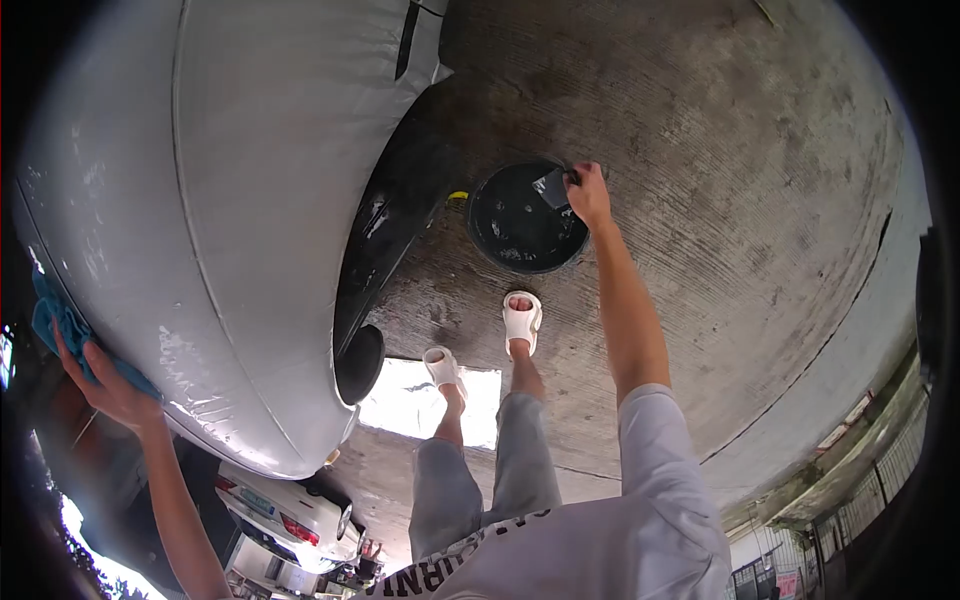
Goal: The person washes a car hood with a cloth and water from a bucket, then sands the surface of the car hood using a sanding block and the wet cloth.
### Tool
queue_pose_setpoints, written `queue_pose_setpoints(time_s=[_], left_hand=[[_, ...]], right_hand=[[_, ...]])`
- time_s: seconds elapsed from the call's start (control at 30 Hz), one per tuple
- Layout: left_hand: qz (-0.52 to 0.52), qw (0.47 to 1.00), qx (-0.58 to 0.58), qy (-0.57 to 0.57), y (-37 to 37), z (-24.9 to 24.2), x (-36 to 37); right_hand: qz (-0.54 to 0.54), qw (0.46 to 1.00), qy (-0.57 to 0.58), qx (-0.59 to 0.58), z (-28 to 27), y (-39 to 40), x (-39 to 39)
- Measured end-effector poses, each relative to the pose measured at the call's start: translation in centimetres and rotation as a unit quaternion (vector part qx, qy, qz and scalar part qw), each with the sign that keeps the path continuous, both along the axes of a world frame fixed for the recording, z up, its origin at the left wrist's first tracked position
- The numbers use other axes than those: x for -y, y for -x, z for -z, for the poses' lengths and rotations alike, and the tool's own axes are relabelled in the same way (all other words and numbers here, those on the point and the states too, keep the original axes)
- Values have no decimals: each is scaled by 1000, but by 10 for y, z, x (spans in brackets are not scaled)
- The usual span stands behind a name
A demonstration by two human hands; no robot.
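Note:
At the far left, my left hand [112,388] has its fingers on a bunched blue cloth [46,312], which lies against the wet bodywork of a silver-grey car [250,200]. My right hand [590,195] reaches over the rim of a round black bucket [527,240]. Its fingers are closed round the handle of a small water dipper [551,188], whose squarish greyish cup is inside the bucket, near the water. Water with bright reflections shows in the bucket. How deep the dipper sits is hard to tell.
The bucket stands on damp, ridged concrete [720,230] beside the car's dark wheel area [400,200]. A small yellow object [458,195] lies by the bucket. My feet in white sandals [521,325] are close by. Another white car [290,515] is parked beyond.

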State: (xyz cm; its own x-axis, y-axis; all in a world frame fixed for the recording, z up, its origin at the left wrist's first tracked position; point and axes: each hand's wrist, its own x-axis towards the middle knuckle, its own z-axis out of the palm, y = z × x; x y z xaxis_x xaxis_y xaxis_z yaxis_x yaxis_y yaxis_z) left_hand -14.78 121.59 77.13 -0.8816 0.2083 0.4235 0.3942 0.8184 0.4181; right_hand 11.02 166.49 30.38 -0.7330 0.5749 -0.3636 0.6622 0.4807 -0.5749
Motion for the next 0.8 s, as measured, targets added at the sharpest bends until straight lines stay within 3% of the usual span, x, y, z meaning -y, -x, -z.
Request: queue_pose_setpoints(time_s=[0.07,0.13,0.17,0.27,0.37,0.43,0.47,0.53,0.6,0.67,0.7,0.73,0.77,0.8], left_hand=[[-14,992,-55,111,1,-3,2],[-15,982,-79,174,2,-9,8],[80,957,-124,250,7,-12,16],[59,940,-125,311,9,-18,30],[230,867,-214,387,9,-15,13],[-7,969,-92,228,1,-8,14],[25,964,-101,244,2,-9,20],[98,944,-126,289,6,-8,25],[-28,997,-32,64,-5,1,-15],[-7,1000,-12,-2,-5,4,-22],[17,999,-41,19,-4,4,-22],[36,996,-68,45,-3,3,-21],[35,995,-79,51,-2,2,-21],[33,994,-85,62,-3,3,-19]], right_hand=[[-59,998,-11,0,22,37,-12],[-35,978,178,103,28,73,-16],[-66,964,200,164,19,83,-17],[-171,937,180,245,45,90,-22],[-176,930,116,300,31,80,-35],[-215,938,29,268,34,59,-52],[-222,938,26,267,31,49,-58],[-153,962,72,213,20,18,-63],[-101,982,73,142,27,-29,-41],[-35,988,102,113,18,-60,-4],[-8,987,119,110,6,-69,15],[150,951,260,76,-5,-73,30],[301,868,391,51,-14,-79,50],[287,867,401,70,-30,-84,70]])
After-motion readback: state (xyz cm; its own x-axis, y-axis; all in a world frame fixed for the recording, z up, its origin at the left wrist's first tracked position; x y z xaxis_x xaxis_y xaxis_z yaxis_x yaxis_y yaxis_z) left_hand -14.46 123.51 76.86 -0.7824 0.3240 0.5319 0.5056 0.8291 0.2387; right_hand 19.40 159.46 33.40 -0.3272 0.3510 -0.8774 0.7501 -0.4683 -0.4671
